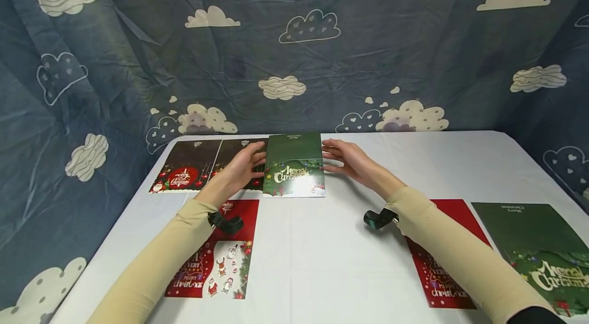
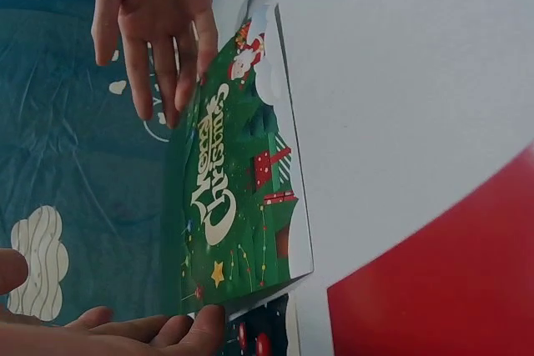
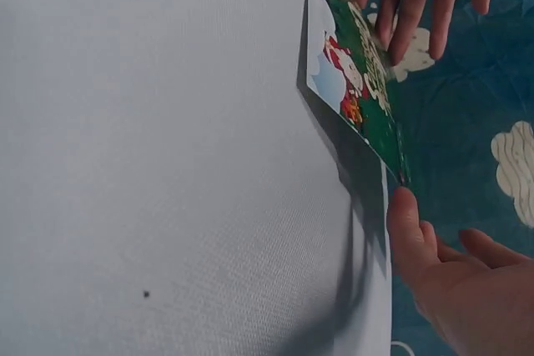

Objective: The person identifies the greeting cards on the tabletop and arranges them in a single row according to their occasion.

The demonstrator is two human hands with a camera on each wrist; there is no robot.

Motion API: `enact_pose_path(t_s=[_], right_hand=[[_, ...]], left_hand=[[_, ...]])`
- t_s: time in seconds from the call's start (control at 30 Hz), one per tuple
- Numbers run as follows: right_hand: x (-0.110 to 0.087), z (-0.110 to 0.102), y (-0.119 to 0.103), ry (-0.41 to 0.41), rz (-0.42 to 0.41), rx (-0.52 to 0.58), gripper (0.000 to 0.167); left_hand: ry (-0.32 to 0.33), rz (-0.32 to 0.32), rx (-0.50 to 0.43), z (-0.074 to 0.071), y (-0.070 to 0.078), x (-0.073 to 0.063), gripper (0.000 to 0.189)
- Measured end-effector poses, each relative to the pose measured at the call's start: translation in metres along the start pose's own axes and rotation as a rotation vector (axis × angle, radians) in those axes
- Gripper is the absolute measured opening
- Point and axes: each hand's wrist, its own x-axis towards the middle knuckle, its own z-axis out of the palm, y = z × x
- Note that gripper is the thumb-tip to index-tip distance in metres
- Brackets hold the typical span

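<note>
A green Merry Christmas card lies at the back middle of the white table, partly over a dark Christmas card beside it. My left hand is at its left edge with extended fingers, and in the left wrist view the fingertips touch that edge. On the other side, my right hand has its fingers spread beside the right edge. In the right wrist view a fingertip is at the edge of the card; whether it touches is hard to tell. Neither hand curls round the card.
Two dark cards with red prints lie at the back left. A red card is partly under my left forearm, and another red card under my right. A second green card lies at the right. Cloud-patterned cloth hangs behind.
</note>
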Motion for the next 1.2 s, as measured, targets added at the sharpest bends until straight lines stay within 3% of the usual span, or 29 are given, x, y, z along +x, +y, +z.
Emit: enact_pose_path(t_s=[0.4,0.9,1.2], right_hand=[[0.023,-0.013,0.016,0.011,0.023,-0.084,0.062],[0.020,-0.009,0.012,0.033,0.040,-0.024,0.058],[0.022,-0.006,0.011,0.049,0.059,0.008,0.056]], left_hand=[[0.027,-0.028,0.124,0.006,-0.001,0.016,0.061],[0.017,-0.028,0.069,0.000,-0.004,0.020,0.058],[0.014,-0.035,-0.057,-0.010,-0.010,0.017,0.057]])
